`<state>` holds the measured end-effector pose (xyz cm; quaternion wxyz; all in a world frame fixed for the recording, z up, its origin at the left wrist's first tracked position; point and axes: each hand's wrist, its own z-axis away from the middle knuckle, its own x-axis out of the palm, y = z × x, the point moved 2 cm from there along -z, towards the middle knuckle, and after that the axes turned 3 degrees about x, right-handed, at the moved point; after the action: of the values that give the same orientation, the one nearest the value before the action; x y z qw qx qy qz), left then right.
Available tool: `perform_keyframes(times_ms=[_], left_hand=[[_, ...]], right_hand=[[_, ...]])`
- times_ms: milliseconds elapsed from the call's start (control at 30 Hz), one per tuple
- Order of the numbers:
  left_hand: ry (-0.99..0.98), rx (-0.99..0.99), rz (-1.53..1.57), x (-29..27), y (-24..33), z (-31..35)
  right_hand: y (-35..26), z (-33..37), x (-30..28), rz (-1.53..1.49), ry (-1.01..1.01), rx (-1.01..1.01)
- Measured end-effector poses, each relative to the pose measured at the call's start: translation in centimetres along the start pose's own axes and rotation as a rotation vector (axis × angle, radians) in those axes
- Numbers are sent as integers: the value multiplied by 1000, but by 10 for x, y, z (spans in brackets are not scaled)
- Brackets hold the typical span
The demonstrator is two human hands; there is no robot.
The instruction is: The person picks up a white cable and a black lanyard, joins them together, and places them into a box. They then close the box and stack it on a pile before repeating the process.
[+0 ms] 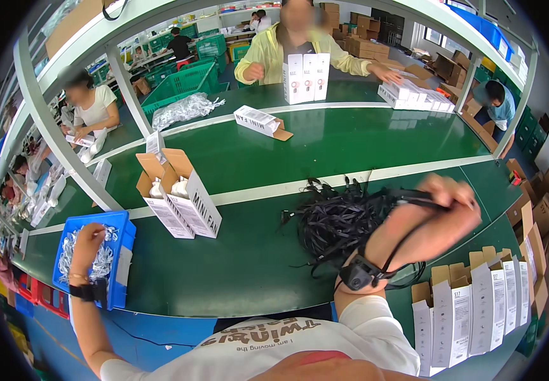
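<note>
My left hand (88, 244) reaches into a blue bin (124, 236) at the left, its fingers among small clear bags (104, 261) of white parts. My right hand (447, 203) is raised over the green table, closed on a black strap (408, 236) that loops down past my wrist. Just left of it lies a tangled pile of black straps (337, 219). Two open white cartons (179, 193) with white items inside stand between the bin and the pile.
A row of open white cartons (478, 308) stands at the near right. Across the green conveyor (325, 143) lie a flat white box (258, 120), upright boxes (305, 77) and stacked boxes (414, 95). Other people work opposite and left. Cardboard cartons (538, 209) sit at right.
</note>
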<state>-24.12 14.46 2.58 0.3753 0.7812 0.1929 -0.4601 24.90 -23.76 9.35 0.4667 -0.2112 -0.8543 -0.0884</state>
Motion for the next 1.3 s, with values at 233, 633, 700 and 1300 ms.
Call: perform_keyframes(times_ms=[233, 633, 700, 1300], left_hand=[[-469, -157, -557, 27, -97, 42], [-587, 86, -464, 43, -101, 38], [-655, 112, -461, 46, -114, 38], [257, -58, -369, -34, 28, 24]], right_hand=[[10, 3, 4, 263, -235, -357], [66, 50, 29, 690, -995, 141], [71, 45, 16, 559, -577, 135], [72, 92, 28, 401, -818, 205]])
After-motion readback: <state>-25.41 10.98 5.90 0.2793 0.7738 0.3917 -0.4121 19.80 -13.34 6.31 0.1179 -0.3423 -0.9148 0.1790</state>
